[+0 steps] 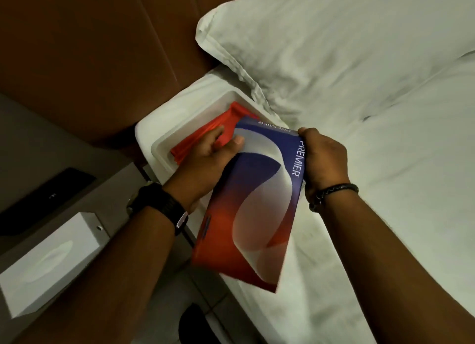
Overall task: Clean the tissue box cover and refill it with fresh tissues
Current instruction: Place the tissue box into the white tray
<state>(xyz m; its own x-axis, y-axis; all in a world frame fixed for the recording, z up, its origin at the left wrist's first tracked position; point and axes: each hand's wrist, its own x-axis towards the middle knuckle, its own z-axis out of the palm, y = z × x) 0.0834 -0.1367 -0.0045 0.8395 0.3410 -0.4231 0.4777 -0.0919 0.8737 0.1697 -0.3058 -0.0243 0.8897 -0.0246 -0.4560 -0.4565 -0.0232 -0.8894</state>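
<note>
A red, blue and white tissue box marked PREMIER (pixel 254 202) is held tilted over the corner of the bed. My left hand (pixel 205 158) grips its far left edge, fingers over a red cloth (pixel 205 132). My right hand (pixel 323 161) grips its right top edge. Behind the box, a white tissue box cover (pixel 164 140) lies open side up on the bed corner with the red cloth inside it. The far end of the tissue box sits over the cover's opening.
A white pillow (pixel 334 48) lies at the head of the bed (pixel 385 215). To the left, a grey bedside table (pixel 108 189) holds a second white tissue box (pixel 48 264) and a black flat device (pixel 43 199). Brown headboard panels rise behind.
</note>
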